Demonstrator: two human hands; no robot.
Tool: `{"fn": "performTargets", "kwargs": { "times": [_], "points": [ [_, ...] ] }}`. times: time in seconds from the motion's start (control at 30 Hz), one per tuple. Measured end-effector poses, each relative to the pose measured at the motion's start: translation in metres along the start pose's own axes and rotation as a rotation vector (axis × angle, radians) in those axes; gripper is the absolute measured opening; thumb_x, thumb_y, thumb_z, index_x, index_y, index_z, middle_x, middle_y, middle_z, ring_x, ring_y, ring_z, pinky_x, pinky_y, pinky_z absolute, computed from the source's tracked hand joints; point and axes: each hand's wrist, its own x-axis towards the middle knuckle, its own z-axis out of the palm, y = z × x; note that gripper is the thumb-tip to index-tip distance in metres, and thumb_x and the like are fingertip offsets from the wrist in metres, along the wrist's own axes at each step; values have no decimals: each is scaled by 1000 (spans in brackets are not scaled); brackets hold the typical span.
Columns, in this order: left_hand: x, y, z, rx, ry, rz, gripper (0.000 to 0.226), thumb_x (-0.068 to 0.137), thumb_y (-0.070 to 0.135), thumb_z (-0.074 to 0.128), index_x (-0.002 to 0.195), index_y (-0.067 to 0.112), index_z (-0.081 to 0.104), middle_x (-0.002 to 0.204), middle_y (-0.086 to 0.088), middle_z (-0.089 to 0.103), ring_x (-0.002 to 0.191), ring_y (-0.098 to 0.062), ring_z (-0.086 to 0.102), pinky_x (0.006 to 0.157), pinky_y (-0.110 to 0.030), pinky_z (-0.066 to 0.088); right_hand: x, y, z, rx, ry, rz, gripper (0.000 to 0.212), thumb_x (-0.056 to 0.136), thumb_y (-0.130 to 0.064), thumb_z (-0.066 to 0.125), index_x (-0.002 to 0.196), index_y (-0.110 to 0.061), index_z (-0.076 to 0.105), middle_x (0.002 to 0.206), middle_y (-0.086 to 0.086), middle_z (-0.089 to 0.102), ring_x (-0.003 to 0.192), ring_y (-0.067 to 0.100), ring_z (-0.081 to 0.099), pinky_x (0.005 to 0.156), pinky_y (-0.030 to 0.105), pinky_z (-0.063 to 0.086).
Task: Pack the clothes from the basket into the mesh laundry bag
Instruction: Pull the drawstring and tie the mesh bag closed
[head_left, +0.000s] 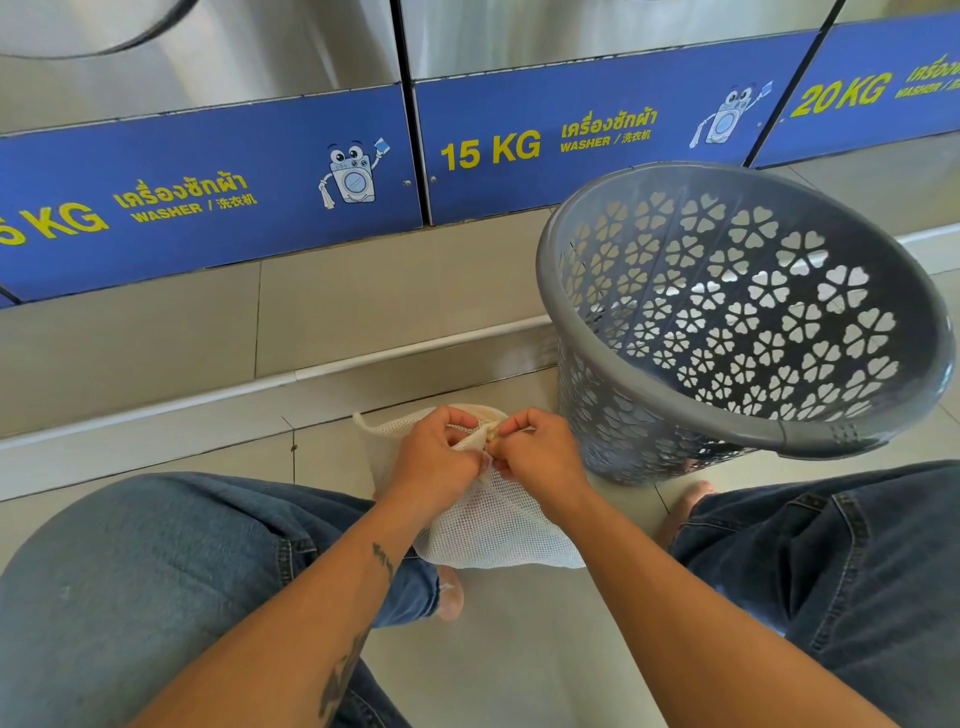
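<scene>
— Looking down between the knees, what do you see first?

— A white mesh laundry bag (498, 525) lying on the tiled floor (519, 649) between two legs in blue jeans (156, 561). Both hands are on its upper end.

— Holding it how?

— The left hand (434, 457) is closed on the bunched mesh near the top, fingers curled in. The right hand (537, 457) pinches the same gathered spot from the other side, thumb and fingertips pressed together on a small cream-coloured fold. The two hands touch each other there.

— Is anything inside the bag?

— It looks flat for the most part; I cannot tell what it holds.

— And the basket?

— A grey plastic basket (571, 291) with flower-shaped cutouts stands just to the right of the bag, tilted so its mouth faces the camera. No clothes show through its opening.

— Behind all that?

— A row of steel washers (597, 41) with blue panels; one reads "15 KG", another "20 KG".
</scene>
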Motion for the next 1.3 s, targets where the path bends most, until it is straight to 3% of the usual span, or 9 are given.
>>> {"fn": "performTargets", "kwargs": {
  "times": [0.17,0.33,0.5,0.67,0.83,0.93,1.1,1.3],
  "points": [
    [-1,-2,1,1,-10,34,31,68,13,79,91,28,64,84,8,73,76,-9,67,60,-17,46,-2,2,-1,31,-32,-37,18,72,4,70,71,-13,69,73,15,73,64,22,68,62,37,59],
    [1,0,-2,23,16,92,19,72,18,79,85,26,67,78,8,72,68,-3,65,51,-9,43,-4,2,1,-224,25,-281,18,76,-4,68,73,-22,70,62,-4,69,55,3,59,51,15,48],
    [2,-1,-4,40,-5,69,25,66,13,82,82,28,67,77,9,73,65,1,64,48,-6,40,1,4,-5,-199,-41,-216,17,73,-4,73,73,-21,72,64,-5,69,58,4,60,59,27,54],
    [6,-7,-6,34,-32,29,27,67,11,82,81,30,68,76,11,73,65,1,65,47,-7,41,1,9,-3,-156,-93,-181,23,74,-2,73,70,-24,73,63,-10,70,60,0,62,59,21,51],
    [10,-12,-9,-47,-84,-11,30,71,4,78,85,29,70,85,9,74,80,-5,68,66,-18,49,-4,14,-3,-71,-148,-149,28,77,6,71,73,-22,75,73,-1,72,72,14,66,75,35,60],
    [13,-13,-10,-140,-115,-58,25,78,4,72,88,27,72,95,0,74,89,-15,68,81,-32,54,-6,15,-5,-42,-170,-144,30,79,9,71,77,-21,75,78,1,73,77,15,67,79,34,60],
    [23,-9,-15,-310,-129,-236,17,76,10,65,82,19,78,87,-3,76,85,-22,69,67,-31,50,-9,12,-8,-48,-201,-124,31,79,9,73,78,-22,75,85,0,73,82,13,68,81,28,59],
    [28,-12,-10,-329,-149,-327,15,79,11,64,86,14,77,83,-8,76,74,-23,71,56,-28,53,-16,15,-12,-82,-221,-141,28,79,7,75,82,-21,76,92,1,74,89,16,70,86,32,60]
  ]
}}
